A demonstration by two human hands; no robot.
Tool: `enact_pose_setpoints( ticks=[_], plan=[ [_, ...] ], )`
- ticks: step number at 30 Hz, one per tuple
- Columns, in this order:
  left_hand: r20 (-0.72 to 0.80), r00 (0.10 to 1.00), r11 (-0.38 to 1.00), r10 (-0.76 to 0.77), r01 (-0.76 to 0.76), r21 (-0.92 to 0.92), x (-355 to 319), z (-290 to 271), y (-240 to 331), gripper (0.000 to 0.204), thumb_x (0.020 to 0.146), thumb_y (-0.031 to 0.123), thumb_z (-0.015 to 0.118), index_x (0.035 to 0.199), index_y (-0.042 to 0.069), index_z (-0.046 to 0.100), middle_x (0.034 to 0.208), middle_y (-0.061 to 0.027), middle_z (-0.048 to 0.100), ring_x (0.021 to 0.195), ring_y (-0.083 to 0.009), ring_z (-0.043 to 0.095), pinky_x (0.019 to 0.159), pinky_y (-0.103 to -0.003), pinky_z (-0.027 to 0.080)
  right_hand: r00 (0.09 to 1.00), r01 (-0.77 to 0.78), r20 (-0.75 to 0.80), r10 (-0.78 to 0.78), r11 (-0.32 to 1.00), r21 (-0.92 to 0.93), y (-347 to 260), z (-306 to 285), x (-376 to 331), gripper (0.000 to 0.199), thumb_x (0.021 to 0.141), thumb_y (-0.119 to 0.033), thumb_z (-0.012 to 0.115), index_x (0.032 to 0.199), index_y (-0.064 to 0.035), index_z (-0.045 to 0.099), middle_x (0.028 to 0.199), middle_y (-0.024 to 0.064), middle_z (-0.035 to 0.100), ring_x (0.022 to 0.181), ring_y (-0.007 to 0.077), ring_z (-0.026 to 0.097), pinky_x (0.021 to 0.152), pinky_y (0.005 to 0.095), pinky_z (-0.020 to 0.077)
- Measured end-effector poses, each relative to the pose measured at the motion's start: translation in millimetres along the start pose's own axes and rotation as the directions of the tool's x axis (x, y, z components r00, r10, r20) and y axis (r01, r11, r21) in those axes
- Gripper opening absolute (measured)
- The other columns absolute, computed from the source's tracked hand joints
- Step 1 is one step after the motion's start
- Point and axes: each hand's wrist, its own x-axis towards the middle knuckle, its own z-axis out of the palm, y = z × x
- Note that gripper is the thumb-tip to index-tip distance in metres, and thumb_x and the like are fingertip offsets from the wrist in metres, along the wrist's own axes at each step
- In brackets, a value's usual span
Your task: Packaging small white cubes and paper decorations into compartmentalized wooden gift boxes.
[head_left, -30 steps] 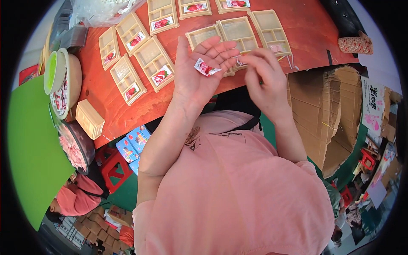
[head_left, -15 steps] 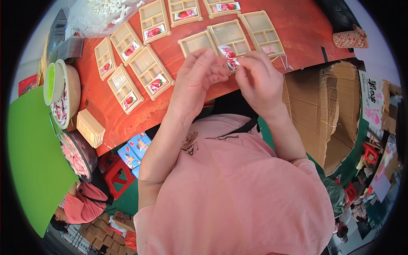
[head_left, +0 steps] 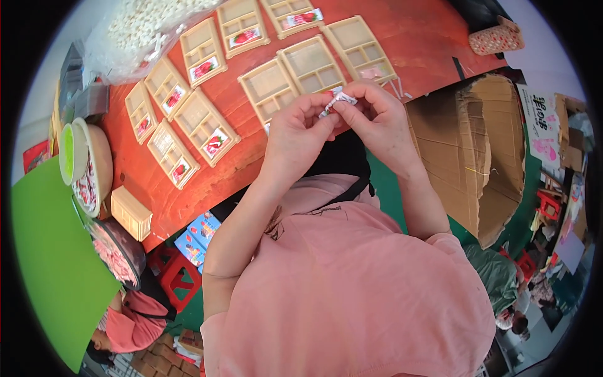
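My left hand (head_left: 294,139) and my right hand (head_left: 382,125) meet above the table's near edge. Both pinch a small red-and-white packet (head_left: 343,98), crumpled between thumbs and fingertips; part of it is hidden by my fingers. Just beyond lie two beige compartment trays: a left one (head_left: 267,80), its near end partly covered by my left hand, and a middle one (head_left: 312,58). A third tray (head_left: 359,43) to their right has a pale pink piece (head_left: 370,73) in a small compartment.
More beige trays (head_left: 207,117) with strawberry-print packets (head_left: 215,143) cover the red table (head_left: 414,38). A bag of white pieces (head_left: 151,28), a packet-filled tub (head_left: 102,147) and stacked trays (head_left: 130,212) stand left. A cardboard box (head_left: 443,147) is right; another person (head_left: 135,323) sits lower left.
My left hand has gone from open fingers to pinching the packet alongside my right hand. Both hands have come together and slightly nearer to me. The table has shifted left in view.
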Motion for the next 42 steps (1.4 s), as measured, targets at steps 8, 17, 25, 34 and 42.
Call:
enact_pose_setpoints(
  ticks=[8, 17, 25, 34, 42],
  plan=[
    [0.029, 0.999, 0.899, 0.034, -0.043, 0.435, 44, 38, 1, 0.028, 0.094, 0.004, 0.070, 0.119, 0.002, 0.059, 0.086, -0.0066, 0.070, 0.064, -0.0094, 0.062, 0.056, -0.024, 0.049, 0.930, -0.308, -0.171, 0.325, 0.944, 0.116, 23, -57, 0, 0.016, 0.097, -0.014, 0.072, 0.101, 0.0017, 0.071, 0.089, -0.0011, 0.070, 0.082, 0.0035, 0.061, 0.072, 0.0190, 0.0481],
    [0.490, 0.616, 0.003, 0.616, -0.625, 0.781, 49, 44, -39, 0.029, 0.083, 0.004, 0.072, 0.111, 0.000, 0.066, 0.117, -0.0156, 0.066, 0.122, -0.0350, 0.057, 0.105, -0.047, 0.043, 0.936, -0.288, -0.293, 0.193, 0.899, -0.330, 26, -65, 37, 0.028, 0.093, -0.022, 0.071, 0.099, 0.0054, 0.072, 0.079, 0.0107, 0.072, 0.074, 0.0131, 0.066, 0.069, 0.0299, 0.0527],
    [0.586, 0.638, -0.181, 0.500, -0.585, 0.791, 45, 45, -40, 0.032, 0.085, 0.015, 0.074, 0.111, -0.001, 0.065, 0.125, -0.0194, 0.062, 0.128, -0.0369, 0.054, 0.106, -0.053, 0.040, 0.937, -0.264, -0.299, 0.183, 0.929, -0.259, 30, -80, 41, 0.024, 0.094, -0.018, 0.069, 0.101, 0.0052, 0.071, 0.081, 0.0127, 0.072, 0.073, 0.0163, 0.067, 0.069, 0.0316, 0.0534],
    [0.602, 0.558, -0.171, 0.571, -0.637, 0.752, 45, 46, -49, 0.035, 0.084, 0.018, 0.076, 0.112, 0.000, 0.064, 0.129, -0.0182, 0.060, 0.128, -0.0349, 0.055, 0.112, -0.053, 0.038, 0.970, -0.241, -0.138, 0.201, 0.870, -0.429, 32, -75, 36, 0.028, 0.092, -0.025, 0.071, 0.107, -0.0011, 0.071, 0.089, 0.0152, 0.072, 0.082, 0.0266, 0.071, 0.072, 0.0352, 0.0546],
    [0.630, 0.576, -0.206, 0.521, -0.631, 0.748, 51, 44, -50, 0.035, 0.084, 0.019, 0.075, 0.110, -0.002, 0.065, 0.127, -0.0206, 0.060, 0.128, -0.0365, 0.054, 0.115, -0.056, 0.036, 0.969, 0.077, -0.091, -0.231, 0.628, -0.774, 35, -53, 29, 0.012, 0.096, -0.020, 0.067, 0.104, -0.0110, 0.067, 0.099, 0.0105, 0.064, 0.080, 0.0342, 0.070, 0.067, 0.0438, 0.0569]
  ],
)
